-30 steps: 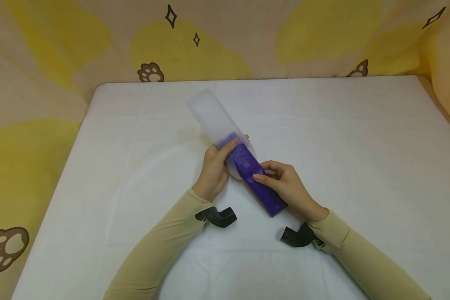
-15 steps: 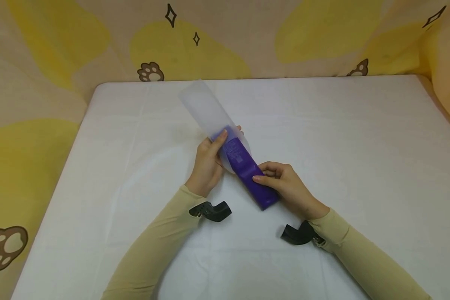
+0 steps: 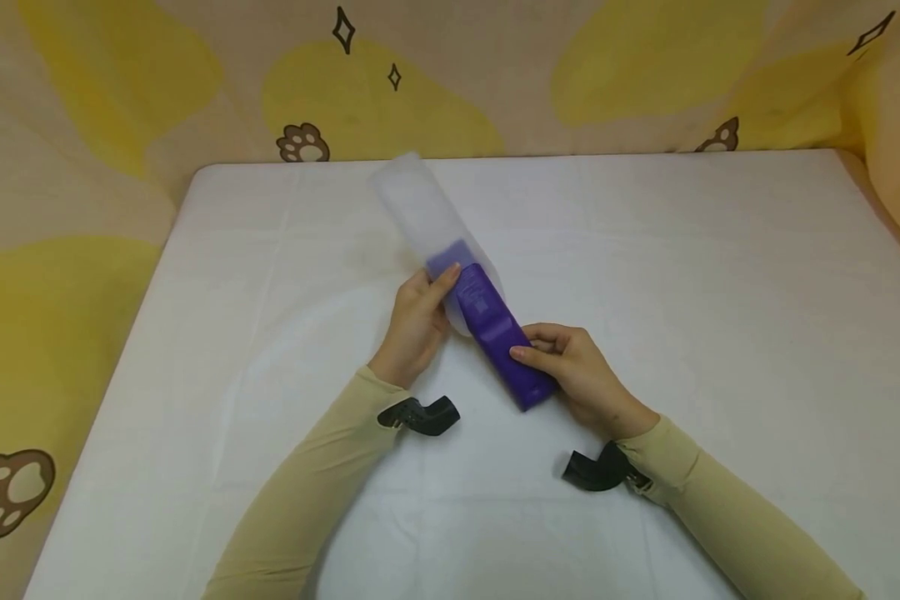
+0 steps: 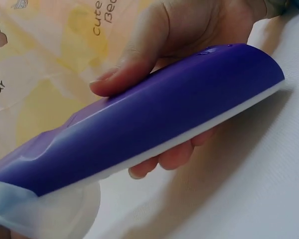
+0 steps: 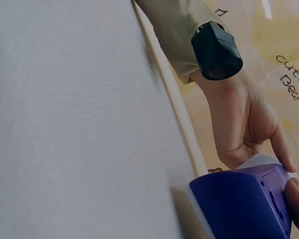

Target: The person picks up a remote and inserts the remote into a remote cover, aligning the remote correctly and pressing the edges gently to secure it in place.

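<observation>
In the head view, a long purple plastic device (image 3: 495, 325) slants across the middle above the table. Its far end shows through a frosted translucent cover (image 3: 420, 200), which reaches up and left. My left hand (image 3: 414, 325) grips the cover around that end, thumb on top and other fingers mostly hidden beneath. Lower down, my right hand (image 3: 573, 367) pinches the bare purple part, thumb on the upper face. The left wrist view shows a white strip along the device's (image 4: 164, 124) underside, with right-hand fingertips below it. A raised panel shows on its end (image 5: 276, 194) in the right wrist view.
A white-covered table (image 3: 690, 267) lies under both hands. Beyond it hangs a yellow and beige cloth (image 3: 495, 75) with paw prints. Black wrist mounts (image 3: 429, 415) sit on both sleeved forearms.
Left hand and cover have risen away from me, the cover then drifting slightly right. The purple device has shifted up with them and tilted a little. My right hand has stayed nearly still.
</observation>
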A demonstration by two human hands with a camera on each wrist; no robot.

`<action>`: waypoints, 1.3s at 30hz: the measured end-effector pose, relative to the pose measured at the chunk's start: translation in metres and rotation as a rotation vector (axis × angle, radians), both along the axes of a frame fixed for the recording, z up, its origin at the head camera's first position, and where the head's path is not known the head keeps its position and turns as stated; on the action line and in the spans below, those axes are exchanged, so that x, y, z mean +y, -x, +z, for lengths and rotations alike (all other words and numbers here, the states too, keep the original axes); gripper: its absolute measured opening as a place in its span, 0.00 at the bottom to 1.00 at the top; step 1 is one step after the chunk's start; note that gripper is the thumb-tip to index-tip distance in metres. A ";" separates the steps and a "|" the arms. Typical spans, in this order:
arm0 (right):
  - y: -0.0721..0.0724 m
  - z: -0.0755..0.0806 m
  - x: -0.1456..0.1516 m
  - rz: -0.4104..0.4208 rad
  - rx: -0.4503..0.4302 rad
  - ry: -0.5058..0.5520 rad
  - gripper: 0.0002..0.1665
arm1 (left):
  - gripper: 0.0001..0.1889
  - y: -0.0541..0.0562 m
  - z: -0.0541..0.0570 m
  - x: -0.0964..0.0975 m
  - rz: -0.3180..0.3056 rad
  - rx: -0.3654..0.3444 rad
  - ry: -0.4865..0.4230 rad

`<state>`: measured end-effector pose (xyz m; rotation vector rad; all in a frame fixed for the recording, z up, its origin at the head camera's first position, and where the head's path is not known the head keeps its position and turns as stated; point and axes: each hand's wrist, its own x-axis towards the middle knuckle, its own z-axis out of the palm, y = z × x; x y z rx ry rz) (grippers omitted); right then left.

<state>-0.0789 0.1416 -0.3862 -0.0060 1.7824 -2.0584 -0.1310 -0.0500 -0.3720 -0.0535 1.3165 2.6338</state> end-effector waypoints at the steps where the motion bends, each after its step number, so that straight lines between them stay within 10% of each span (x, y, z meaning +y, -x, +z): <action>1: 0.000 0.000 0.000 -0.007 0.001 0.003 0.17 | 0.10 0.000 0.000 0.000 -0.022 0.002 -0.008; 39: -0.003 -0.002 -0.007 -0.092 0.006 0.038 0.18 | 0.21 -0.011 -0.006 0.011 -0.101 0.021 -0.010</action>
